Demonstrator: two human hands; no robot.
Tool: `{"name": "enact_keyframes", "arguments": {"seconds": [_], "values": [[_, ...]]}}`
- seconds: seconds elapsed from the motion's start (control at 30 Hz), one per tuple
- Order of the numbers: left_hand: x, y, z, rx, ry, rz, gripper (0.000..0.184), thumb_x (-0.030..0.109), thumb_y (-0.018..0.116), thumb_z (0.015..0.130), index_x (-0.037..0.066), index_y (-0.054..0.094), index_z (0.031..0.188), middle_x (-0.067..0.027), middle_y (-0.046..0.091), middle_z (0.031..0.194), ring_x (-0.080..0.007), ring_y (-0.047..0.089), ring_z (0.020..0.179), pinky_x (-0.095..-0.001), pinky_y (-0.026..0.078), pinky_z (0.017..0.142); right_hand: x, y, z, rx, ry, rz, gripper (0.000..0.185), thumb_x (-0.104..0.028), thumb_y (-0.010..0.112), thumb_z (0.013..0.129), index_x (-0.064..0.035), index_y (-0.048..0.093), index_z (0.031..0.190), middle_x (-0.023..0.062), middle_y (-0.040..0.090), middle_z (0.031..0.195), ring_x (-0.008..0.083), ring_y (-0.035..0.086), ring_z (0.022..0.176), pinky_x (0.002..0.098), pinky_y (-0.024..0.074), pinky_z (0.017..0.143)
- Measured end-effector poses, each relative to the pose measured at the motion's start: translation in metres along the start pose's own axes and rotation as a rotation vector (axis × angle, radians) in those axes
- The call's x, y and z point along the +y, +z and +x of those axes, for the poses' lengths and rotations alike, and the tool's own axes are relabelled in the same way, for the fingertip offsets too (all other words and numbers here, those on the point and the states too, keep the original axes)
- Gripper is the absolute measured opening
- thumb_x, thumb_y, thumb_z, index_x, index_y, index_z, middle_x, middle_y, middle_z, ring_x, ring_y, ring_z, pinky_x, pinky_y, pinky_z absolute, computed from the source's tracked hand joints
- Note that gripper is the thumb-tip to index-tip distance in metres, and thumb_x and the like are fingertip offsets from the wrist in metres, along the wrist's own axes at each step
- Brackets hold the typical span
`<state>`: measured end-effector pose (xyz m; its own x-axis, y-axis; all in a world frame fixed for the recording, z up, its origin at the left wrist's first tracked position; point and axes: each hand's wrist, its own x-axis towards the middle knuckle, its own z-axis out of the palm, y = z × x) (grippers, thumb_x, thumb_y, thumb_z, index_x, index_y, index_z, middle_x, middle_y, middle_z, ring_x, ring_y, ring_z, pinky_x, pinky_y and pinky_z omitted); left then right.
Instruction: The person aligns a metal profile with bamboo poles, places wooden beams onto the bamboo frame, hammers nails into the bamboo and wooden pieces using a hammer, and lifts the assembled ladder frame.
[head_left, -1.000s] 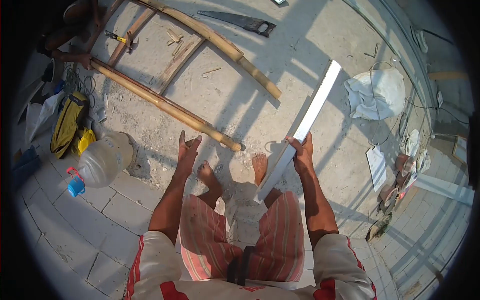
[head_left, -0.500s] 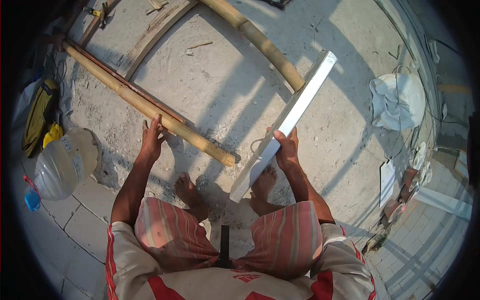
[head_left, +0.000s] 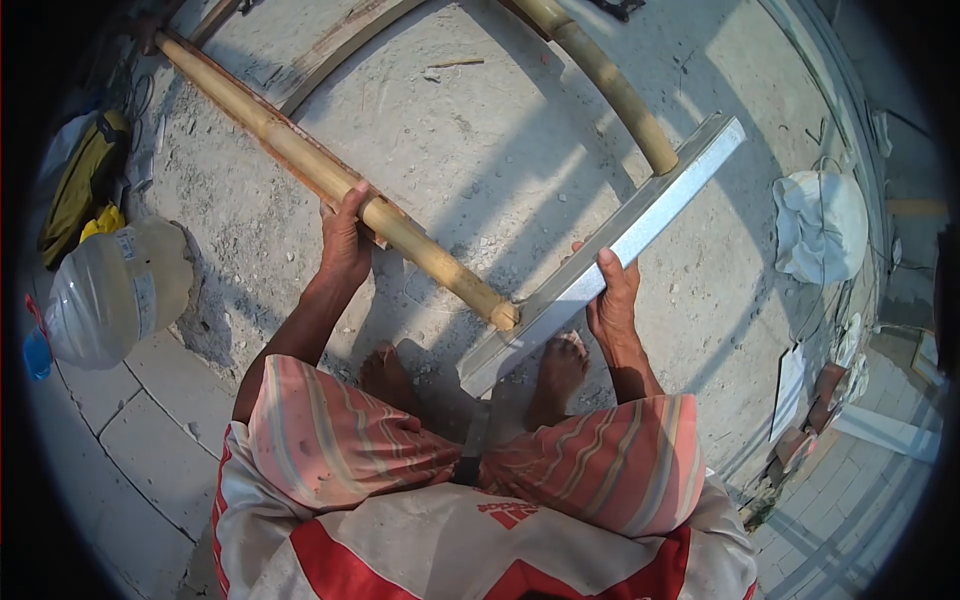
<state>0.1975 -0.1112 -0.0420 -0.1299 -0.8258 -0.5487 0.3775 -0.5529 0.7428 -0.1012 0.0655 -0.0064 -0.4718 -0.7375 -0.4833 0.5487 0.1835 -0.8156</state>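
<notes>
Left hand [head_left: 347,243] clamped around a bamboo pole [head_left: 315,165]; right hand [head_left: 614,292] clamped on a metal bar [head_left: 640,232]; hands apart.
The bamboo pole runs from upper left to centre of the frame, its near end just beside the metal bar. The bar slants from lower centre to upper right, near the end of a second pole [head_left: 610,85]. Plastic jug [head_left: 110,285]: left edge. White sack [head_left: 822,228]: right side.
</notes>
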Motion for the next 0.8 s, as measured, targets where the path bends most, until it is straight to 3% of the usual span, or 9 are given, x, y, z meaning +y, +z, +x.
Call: {"name": "enact_keyframes", "arguments": {"seconds": [0.1,0.17,0.33,0.47,0.8], "values": [[-0.002,0.008,-0.008,0.037,0.051,0.063,0.049,0.027,0.071,0.084,0.008,0.038,0.114,-0.0093,0.055,0.095,-0.0214,0.061,0.083,-0.0393,0.057,0.070,0.001,0.002,-0.001,0.020,0.019,0.034,0.074,-0.026,0.074,0.081,0.0001,0.032,0.136,0.0145,0.048,0.110,0.0240,0.054,0.106,0.0377,0.0478,0.090],[-0.007,0.009,-0.006,0.089,0.056,0.088,0.050,0.025,0.072,0.083,0.007,0.038,0.115,-0.0093,0.055,0.093,-0.0215,0.061,0.081,-0.0394,0.058,0.068,0.005,0.002,-0.002,0.028,-0.042,0.005,0.056,-0.028,0.068,0.086,0.0006,0.040,0.125,0.0147,0.054,0.106,0.0261,0.061,0.102,0.0423,0.0580,0.081],[0.000,0.020,-0.009,0.098,0.038,0.123,0.048,0.016,0.071,0.081,0.003,0.039,0.114,-0.0100,0.055,0.092,-0.0219,0.061,0.079,-0.0405,0.058,0.068,0.007,-0.002,0.000,0.025,-0.077,-0.037,0.057,-0.029,0.068,0.085,0.0001,0.040,0.124,0.0162,0.055,0.103,0.0258,0.063,0.094,0.0411,0.0590,0.079],[-0.004,0.014,-0.006,0.121,0.055,0.085,0.043,0.010,0.068,0.080,0.002,0.039,0.111,-0.0104,0.056,0.090,-0.0223,0.062,0.077,-0.0406,0.058,0.069,0.005,0.004,-0.009,0.008,0.008,-0.027,0.056,-0.030,0.068,0.085,0.0006,0.040,0.123,0.0157,0.055,0.103,0.0253,0.063,0.096,0.0419,0.0592,0.079],[0.008,0.027,-0.019,0.074,0.003,0.081,0.038,0.006,0.064,0.079,0.003,0.038,0.108,-0.0110,0.053,0.093,-0.0226,0.060,0.080,-0.0396,0.057,0.070,0.007,0.007,-0.006,0.016,-0.042,-0.002,0.052,-0.031,0.069,0.086,0.0007,0.044,0.120,0.0131,0.055,0.105,0.0257,0.061,0.103,0.0454,0.0575,0.083]]}}
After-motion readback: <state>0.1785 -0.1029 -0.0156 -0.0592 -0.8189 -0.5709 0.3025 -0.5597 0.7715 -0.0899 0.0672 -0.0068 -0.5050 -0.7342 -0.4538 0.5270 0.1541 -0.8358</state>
